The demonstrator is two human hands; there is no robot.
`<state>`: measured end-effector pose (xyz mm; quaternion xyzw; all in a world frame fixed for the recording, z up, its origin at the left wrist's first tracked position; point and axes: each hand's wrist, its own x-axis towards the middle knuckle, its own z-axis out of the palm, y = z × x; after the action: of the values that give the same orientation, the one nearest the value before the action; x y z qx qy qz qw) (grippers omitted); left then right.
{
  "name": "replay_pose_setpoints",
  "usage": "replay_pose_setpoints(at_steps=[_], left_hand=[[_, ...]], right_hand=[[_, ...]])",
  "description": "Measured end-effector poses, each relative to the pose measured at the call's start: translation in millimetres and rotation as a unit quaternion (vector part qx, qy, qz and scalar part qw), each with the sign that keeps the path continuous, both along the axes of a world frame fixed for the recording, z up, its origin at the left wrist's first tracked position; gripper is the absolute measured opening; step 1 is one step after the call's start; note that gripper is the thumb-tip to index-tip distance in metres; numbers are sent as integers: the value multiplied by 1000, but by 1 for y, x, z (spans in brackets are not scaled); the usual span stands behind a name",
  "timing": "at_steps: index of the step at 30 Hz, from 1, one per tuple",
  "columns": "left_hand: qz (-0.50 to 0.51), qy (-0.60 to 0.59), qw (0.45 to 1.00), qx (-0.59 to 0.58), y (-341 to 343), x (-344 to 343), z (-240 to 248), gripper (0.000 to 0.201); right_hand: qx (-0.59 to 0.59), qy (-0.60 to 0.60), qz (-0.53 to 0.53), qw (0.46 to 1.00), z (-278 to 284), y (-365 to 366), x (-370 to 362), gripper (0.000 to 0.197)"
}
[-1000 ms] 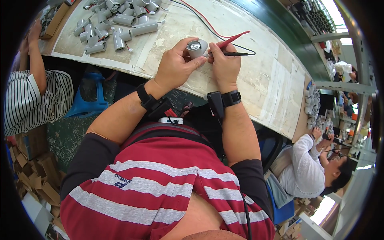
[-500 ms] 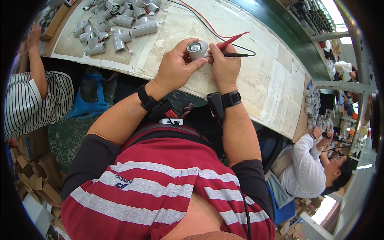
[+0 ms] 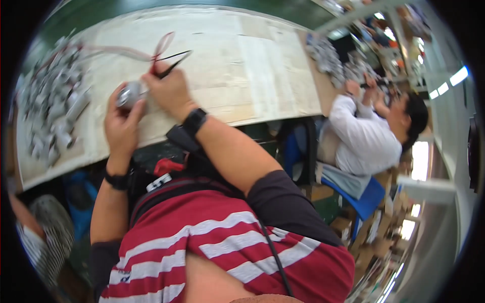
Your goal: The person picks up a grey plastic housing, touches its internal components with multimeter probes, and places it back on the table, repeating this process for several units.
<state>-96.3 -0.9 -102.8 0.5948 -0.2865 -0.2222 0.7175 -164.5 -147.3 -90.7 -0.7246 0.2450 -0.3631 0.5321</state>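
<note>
My left hand (image 3: 123,126) is closed around a small grey plastic cylinder (image 3: 129,96) with a shiny round end, held over the worktable (image 3: 217,76). Just to its right, my right hand (image 3: 171,92) is closed on a pair of test probes, one black probe (image 3: 174,66) and one red probe (image 3: 154,66). Their tips point toward the cylinder, but blur hides whether they touch it. A red lead (image 3: 164,44) loops up from the probes and trails left across the table.
A pile of grey cylindrical parts (image 3: 55,103) with wires covers the table's left end. At the right end a person in white (image 3: 361,134) works beside more grey parts (image 3: 326,55). Another person in striped clothing (image 3: 48,227) sits at the lower left, beside a blue stool (image 3: 81,202).
The whole view has swung, so the table, my hands and the parts pile appear farther left, and the picture is blurred. Both hands keep their hold on the cylinder and the probes.
</note>
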Motion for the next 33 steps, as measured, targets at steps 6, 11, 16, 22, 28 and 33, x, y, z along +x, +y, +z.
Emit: replay_pose_setpoints(at_steps=[6,11,16,22,28,33], left_hand=[[-43,-16,998,30,-5,-3,1,54],[-36,-48,998,15,-3,-8,3,55],[-30,-56,998,15,-4,-8,3,55],[-33,-81,996,21,-3,-7,5,54],[-38,-52,998,9,4,-2,4,51],[-64,142,982,-110,20,-5,30,47]], right_hand=[[28,-11,-18,999,11,-6,-18,18],[32,-27,-3,999,7,-2,-11,17],[42,-33,1,999,3,-5,-8,17],[27,-46,-1,999,3,-4,-7,17],[169,-70,40,982,3,-5,-16,13],[312,-174,59,932,4,-15,-31,12]])
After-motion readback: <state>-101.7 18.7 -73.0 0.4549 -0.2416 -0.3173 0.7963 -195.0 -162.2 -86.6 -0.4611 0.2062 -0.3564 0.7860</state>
